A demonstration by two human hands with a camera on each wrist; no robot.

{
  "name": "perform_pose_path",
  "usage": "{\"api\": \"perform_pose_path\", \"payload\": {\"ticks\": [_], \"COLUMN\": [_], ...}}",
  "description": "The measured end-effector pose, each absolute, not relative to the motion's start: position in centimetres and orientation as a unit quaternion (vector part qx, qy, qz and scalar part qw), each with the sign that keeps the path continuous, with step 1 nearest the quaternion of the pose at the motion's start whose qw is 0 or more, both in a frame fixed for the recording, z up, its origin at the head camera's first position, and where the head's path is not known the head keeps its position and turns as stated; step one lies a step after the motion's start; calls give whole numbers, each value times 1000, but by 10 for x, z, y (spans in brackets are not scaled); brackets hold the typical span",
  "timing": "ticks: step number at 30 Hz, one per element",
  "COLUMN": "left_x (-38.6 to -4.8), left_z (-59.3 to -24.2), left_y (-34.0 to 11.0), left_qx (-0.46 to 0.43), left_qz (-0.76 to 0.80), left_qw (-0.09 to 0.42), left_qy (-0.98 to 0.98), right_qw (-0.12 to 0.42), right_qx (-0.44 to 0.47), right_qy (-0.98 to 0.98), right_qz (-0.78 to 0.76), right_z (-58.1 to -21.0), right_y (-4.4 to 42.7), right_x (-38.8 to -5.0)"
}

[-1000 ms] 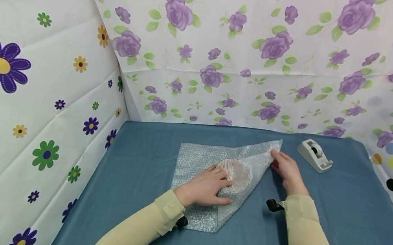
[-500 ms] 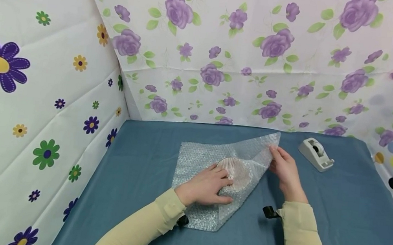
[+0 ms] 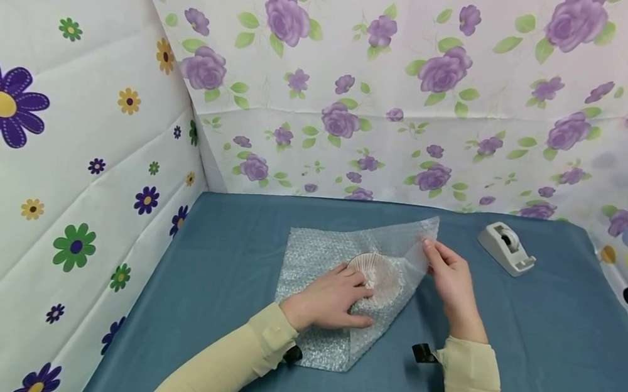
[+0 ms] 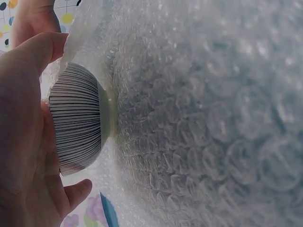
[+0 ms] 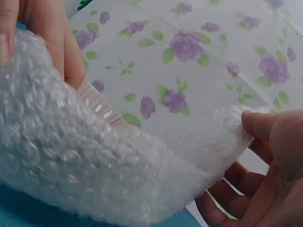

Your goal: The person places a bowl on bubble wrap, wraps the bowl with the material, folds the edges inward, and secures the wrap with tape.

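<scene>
Blue tabletop point(image 3: 217, 256), bubble wrap corner point(image 3: 426, 227) farther left.

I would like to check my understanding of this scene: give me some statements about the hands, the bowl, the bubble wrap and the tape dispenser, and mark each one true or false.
1. The right hand pinches the bubble wrap. True.
2. The left hand touches the striped bowl. True.
3. The bubble wrap hides the bowl completely. False: part of its striped side is uncovered.
4. A tape dispenser stands on the blue cloth. True.
5. In the head view, the tape dispenser is left of the bubble wrap. False: it is to the right.
</scene>
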State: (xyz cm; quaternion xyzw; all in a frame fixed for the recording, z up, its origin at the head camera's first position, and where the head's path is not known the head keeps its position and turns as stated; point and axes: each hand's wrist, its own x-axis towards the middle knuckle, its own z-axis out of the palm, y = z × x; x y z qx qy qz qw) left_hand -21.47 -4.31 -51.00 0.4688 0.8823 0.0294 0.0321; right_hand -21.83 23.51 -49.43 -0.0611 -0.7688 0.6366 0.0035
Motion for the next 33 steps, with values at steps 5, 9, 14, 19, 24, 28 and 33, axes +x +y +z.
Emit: {"api": "perform_pose_path", "payload": {"ticks": [5,9,14,19,24,28,33], "left_x": [-214,-213,-212,-211,-210,-210,-211], "left_z": [-510,-509,-507,-509,-511,-510,-509], "left_y": [-43,-44,-44,-44,-44,-44,-44], "left_qx": [468,469,467,466,464,463,462], "left_qz": [26,30,34,32,34,42,47], "left_qw": [29,32,33,23,20,23,25], "left_qy": [883,882,883,884,885,885,886], "right_qw": [17,23,23,25,31,31,23], "right_qx": [-35,-28,-23,-5,25,50,63], "right_qy": [-784,-801,-819,-838,-862,-873,-881], "right_qz": [619,598,574,545,506,484,468], "right_z": [-490,-486,-480,-478,-477,-475,-474], "right_y": [228,224,221,220,217,213,208], "right_x": [-211,-206,-203,-201,-200,-200,-200]}}
